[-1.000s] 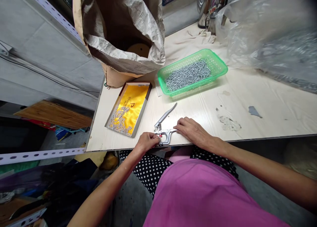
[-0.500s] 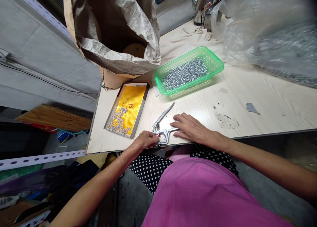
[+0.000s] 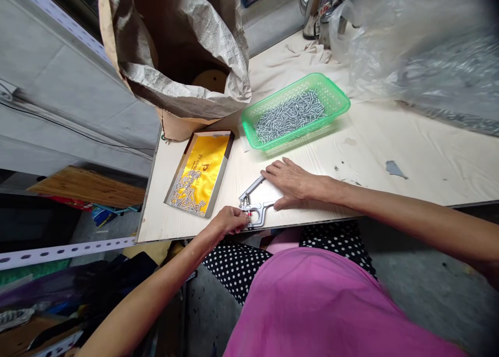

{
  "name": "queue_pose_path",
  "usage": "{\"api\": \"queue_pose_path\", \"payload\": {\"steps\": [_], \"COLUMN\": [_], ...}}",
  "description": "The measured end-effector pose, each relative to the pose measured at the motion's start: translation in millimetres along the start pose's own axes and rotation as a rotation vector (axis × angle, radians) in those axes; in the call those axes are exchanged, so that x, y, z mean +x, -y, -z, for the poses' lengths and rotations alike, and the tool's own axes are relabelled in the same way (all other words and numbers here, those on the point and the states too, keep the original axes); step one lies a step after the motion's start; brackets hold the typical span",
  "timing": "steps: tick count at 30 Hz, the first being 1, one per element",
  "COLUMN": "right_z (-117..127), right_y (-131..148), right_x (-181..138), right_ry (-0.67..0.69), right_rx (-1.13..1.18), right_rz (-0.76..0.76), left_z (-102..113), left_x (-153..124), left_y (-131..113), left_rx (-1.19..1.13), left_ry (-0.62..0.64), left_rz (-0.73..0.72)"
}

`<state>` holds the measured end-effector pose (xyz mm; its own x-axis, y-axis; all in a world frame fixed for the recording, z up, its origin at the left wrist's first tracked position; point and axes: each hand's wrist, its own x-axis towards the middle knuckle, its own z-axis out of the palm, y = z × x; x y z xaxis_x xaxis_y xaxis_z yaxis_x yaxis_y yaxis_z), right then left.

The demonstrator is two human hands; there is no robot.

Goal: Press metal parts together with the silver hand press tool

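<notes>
Silvery snap-fastener pliers (image 3: 259,208) lie at the table's front edge with their handles spread apart. A spring and a small red part show near the jaws. My left hand (image 3: 229,220) is closed in a pinch beside the jaws; what lies between its fingertips is hidden. My right hand (image 3: 290,183) spans the handles, its fingers over the end of the upper one and its thumb against the lower one. Left of the pliers is a shallow box (image 3: 219,183) with a yellow lining and a heap of small metal pieces at its near end.
Behind the pliers stands a green plastic basket (image 3: 339,103) of small metal pins. A large open sack (image 3: 202,101) rises at the back left. A clear plastic bag (image 3: 374,61) lies at the right, near a metal kettle (image 3: 312,24). The table edge (image 3: 163,238) runs close below my hands.
My right hand has moved up and a little left, from the lower handle to across both handles. The upper handle has swung slightly. My left hand stays at the jaws.
</notes>
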<state>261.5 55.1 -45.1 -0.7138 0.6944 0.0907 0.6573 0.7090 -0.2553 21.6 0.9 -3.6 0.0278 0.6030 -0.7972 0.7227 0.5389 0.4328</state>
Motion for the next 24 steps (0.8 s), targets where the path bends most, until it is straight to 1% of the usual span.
{"api": "queue_pose_path", "payload": {"steps": [6,7,8,9,11,12,13,14,16,18,20,22,24], "right_z": [6,7,8,9,10,11,10,10,9,8,9,12,15], "right_y": [7,8,10,12,16,17,19,20,22,23,23,24,26], "right_x": [-4,-5,-6,-8,-10,-11,-12,-13,-14,-16,-19,-23,-25], "right_ry": [0.015,0.024,0.032,0.039,0.043,0.04,0.034,0.025,0.006,-0.004,-0.004,0.004,0.021], "right_rx": [-0.062,-0.066,-0.065,-0.058,-0.036,-0.026,-0.021,-0.02,-0.023,-0.021,-0.013,-0.009,-0.018], "right_rz": [-0.018,-0.024,-0.027,-0.029,-0.033,-0.035,-0.038,-0.043,-0.049,-0.05,-0.052,-0.069,-0.097], "left_z": [0,0,-1,-2,-5,-8,-11,-15,-22,-26,-27,-26,-24], "left_x": [-1,-3,-5,-8,-14,-16,-17,-17,-10,3,16,25,29], "left_y": [-2,-2,-1,-1,-2,-3,-5,-8,-16,-24,-30,-36,-41], "left_rx": [-0.01,0.016,0.07,0.152,0.36,0.458,0.539,0.606,0.717,0.806,0.858,0.894,0.942], "left_ry": [0.007,0.002,-0.029,-0.098,-0.316,-0.426,-0.509,-0.553,-0.557,-0.513,-0.455,-0.411,-0.393], "left_rz": [0.02,0.015,-0.007,-0.05,-0.207,-0.318,-0.436,-0.554,-0.754,-0.868,-0.903,-0.899,-0.877]}}
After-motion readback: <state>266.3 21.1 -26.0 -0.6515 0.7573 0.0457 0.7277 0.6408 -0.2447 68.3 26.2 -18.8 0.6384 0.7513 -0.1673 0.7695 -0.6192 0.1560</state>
